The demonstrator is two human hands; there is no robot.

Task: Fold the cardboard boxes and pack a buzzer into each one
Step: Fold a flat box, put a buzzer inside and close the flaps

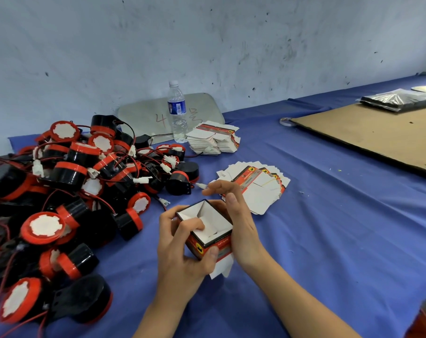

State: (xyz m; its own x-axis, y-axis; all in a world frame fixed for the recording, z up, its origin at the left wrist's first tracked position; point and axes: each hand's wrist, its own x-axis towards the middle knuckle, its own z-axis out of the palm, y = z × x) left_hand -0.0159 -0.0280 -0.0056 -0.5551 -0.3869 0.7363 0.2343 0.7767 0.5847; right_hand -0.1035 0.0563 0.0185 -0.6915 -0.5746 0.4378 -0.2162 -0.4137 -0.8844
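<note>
A small red, black and white cardboard box (pixel 213 242) is held between both hands just above the blue table, its open white inside facing up. My left hand (pixel 180 254) grips its left and front side, with one finger pushed inside onto a flap. My right hand (pixel 238 220) grips the right side. A big pile of black and red buzzers (pixel 67 196) with red wires lies to the left. Flat unfolded boxes (pixel 258 184) are fanned out just behind my hands, and a second stack of flat boxes (pixel 214 139) lies farther back.
A water bottle (pixel 177 111) stands by a grey plate (pixel 197 111) leaning on the wall. A brown cardboard sheet (pixel 368 135) with a dark plastic bag (pixel 400 100) and a tape roll (pixel 286 121) lie at the right. Blue cloth (pixel 329 240) covers the table.
</note>
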